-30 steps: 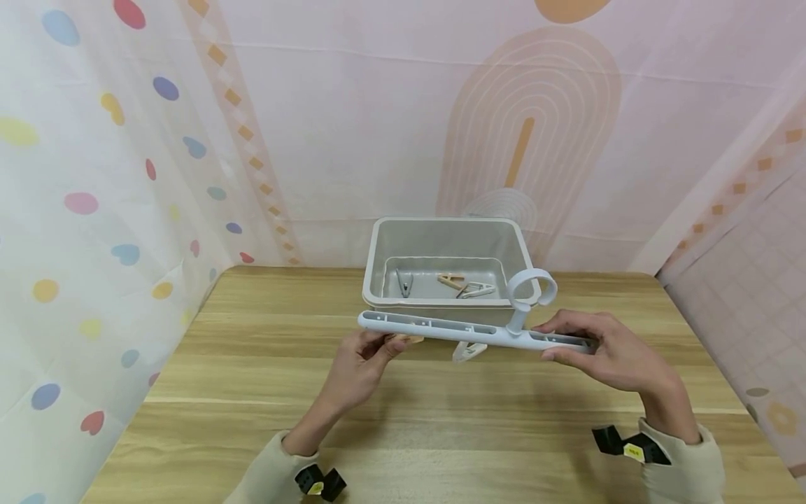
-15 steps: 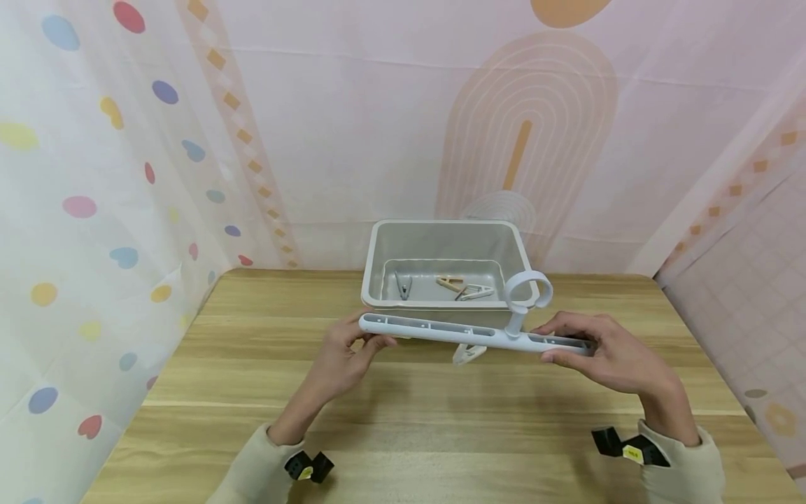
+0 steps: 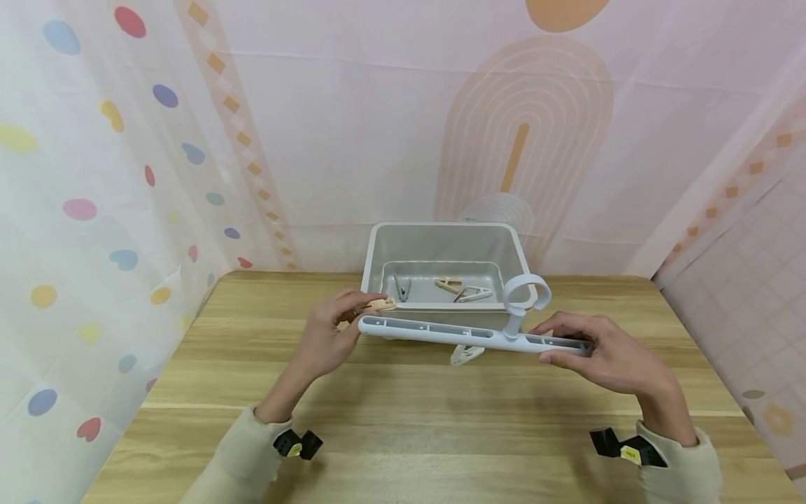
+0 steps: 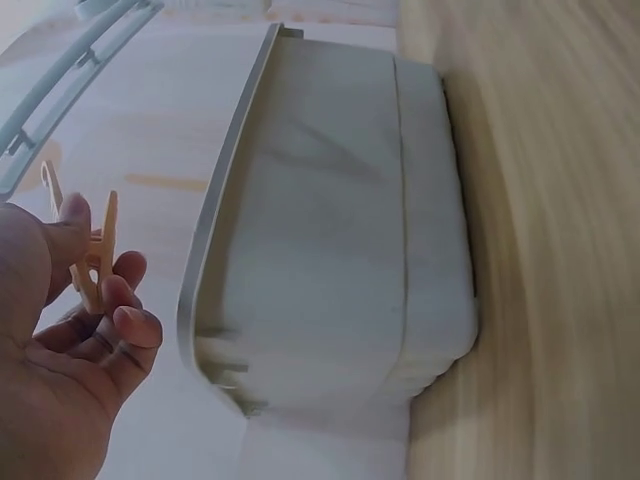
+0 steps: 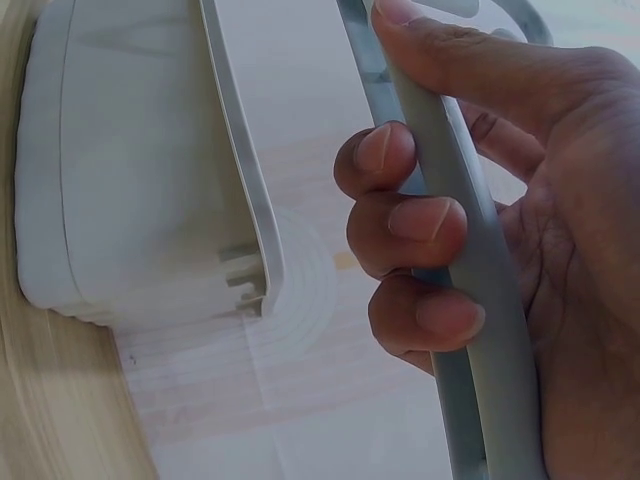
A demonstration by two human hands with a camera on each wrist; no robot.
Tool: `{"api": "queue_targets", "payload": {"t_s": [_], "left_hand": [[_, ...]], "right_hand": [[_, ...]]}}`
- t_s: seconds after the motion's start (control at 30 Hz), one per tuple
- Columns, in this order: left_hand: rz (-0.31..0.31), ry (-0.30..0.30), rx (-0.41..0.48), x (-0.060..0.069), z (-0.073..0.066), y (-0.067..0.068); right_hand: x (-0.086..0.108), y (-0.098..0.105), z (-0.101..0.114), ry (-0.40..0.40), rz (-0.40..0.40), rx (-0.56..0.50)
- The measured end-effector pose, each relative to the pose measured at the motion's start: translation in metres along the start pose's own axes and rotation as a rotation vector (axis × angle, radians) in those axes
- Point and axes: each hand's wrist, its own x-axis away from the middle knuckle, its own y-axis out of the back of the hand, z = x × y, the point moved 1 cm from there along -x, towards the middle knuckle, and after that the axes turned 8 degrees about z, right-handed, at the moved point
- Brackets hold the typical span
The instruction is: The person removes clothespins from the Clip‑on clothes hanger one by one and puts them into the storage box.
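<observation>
My right hand [image 3: 620, 357] grips the right end of a pale blue-grey clip hanger [image 3: 447, 336], a long slotted bar with an open ring hook [image 3: 508, 297] on top. In the right wrist view its fingers curl round the bar. My left hand [image 3: 324, 336], by the bar's left end, pinches a light orange clothespin [image 3: 380, 304] between thumb and fingers. The left wrist view shows this clothespin [image 4: 110, 215] apart from the hanger, its two legs spread. A white clothespin [image 3: 467, 355] hangs under the bar's middle.
Behind the hanger a grey plastic bin [image 3: 443, 231] stands on the wooden table [image 3: 441, 434]. Inside lie a grey clothespin [image 3: 403, 287], a tan clothespin [image 3: 448, 285] and a white clothespin [image 3: 475, 294]. A patterned cloth [image 3: 352, 140] hangs behind the table.
My left hand has moved left and up from under the bar to its left end, bringing the orange clothespin out into view. My right hand and the hanger have barely moved.
</observation>
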Motion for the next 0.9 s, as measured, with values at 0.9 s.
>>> {"api": "queue_targets", "payload": {"t_s": [0.9], "left_hand": [[0.130, 0.075, -0.129, -0.055, 0.001, 0.026]], "right_hand": [[-0.002, 0.000, 0.001, 0.007, 0.013, 0.012]]}}
